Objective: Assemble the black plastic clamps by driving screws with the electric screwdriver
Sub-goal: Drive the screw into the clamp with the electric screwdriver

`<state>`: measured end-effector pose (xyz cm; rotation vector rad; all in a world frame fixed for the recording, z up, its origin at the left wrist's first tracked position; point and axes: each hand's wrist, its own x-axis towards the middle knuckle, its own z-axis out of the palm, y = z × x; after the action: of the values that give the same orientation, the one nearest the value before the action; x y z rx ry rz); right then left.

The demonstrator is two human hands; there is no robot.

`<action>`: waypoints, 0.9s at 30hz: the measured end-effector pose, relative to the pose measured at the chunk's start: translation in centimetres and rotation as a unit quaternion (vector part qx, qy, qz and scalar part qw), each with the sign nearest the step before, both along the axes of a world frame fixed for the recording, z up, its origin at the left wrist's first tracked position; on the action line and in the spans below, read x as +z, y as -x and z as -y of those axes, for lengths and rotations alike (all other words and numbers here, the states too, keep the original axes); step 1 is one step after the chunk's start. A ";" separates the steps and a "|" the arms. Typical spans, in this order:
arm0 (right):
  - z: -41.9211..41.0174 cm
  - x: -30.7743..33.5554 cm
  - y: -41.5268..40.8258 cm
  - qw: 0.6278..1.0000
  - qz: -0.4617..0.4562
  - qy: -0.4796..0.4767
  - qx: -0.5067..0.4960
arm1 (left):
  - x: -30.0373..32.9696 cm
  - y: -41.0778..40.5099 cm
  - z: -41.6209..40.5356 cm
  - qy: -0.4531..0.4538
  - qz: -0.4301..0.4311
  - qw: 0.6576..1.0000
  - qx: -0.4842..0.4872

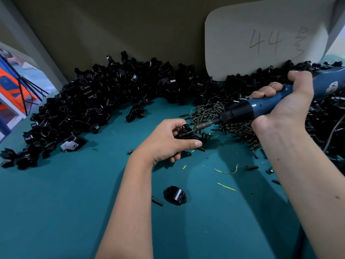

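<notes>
Black clamp [184, 134] half-hidden, pinched by left hand [168, 143]; right hand [285, 101] grips screwdriver [261, 103].

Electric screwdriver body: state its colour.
Blue, with a black collar near the bit; the electric screwdriver shows clearly in the head view, gripped by the right hand.

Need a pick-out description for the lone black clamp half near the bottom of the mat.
Start on the teal mat, below the left hand. The clamp half lies alone there, a loose screw just to its left. Unlike the piled parts, it is a domed oval with two holes.
</notes>
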<state>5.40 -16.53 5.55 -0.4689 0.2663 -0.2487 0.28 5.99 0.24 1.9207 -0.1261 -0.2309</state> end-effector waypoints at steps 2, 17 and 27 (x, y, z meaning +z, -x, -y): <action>0.0 0.0 0.0 1.000 0.001 -0.001 0.004 | 0.0 0.0 0.0 -0.001 0.002 1.000 0.003; -0.3 -0.2 -0.1 1.000 0.005 0.006 0.006 | -0.4 -0.3 0.5 -0.018 0.031 0.999 0.006; -0.7 -1.1 -0.1 1.000 -0.021 -0.022 0.004 | -0.4 -0.4 0.4 -0.043 0.041 0.998 0.015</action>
<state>5.53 -15.79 4.44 -0.4313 0.3101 -0.2248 0.65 5.58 -0.19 2.0165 -0.1439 -0.1379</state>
